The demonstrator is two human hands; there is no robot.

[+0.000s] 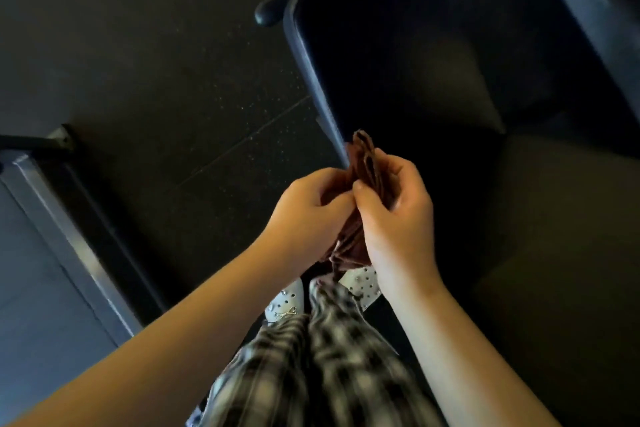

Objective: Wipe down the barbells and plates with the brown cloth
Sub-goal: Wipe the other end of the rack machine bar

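The cloth [364, 166] sits at the middle of the view, held in the air between both hands, above the near left corner of a dark pad [306, 55]. It is brown with a reddish tone, soft and matte, and gathered lengthways into several folds. Its far end sticks up past the fingers as a creased point, and its near end hangs below the palms in a bunched tail (the tail partly covers the feet).

The left hand [304, 215] grips the cloth from the left, its fingers curled into the folds. The right hand [398, 215] grips it from the right, thumb pressed on the near face and fingers curled behind it. The 2 hands touch at the thumbs.

Below them are 2 white perforated clogs [285, 302] and blurred checked trousers [329, 357]. The floor [156, 62] is black with pale specks. A grey metal frame [69, 236] runs along the near left, and a dark tube with a rounded end [266, 12] lies just left of the pad's far corner.
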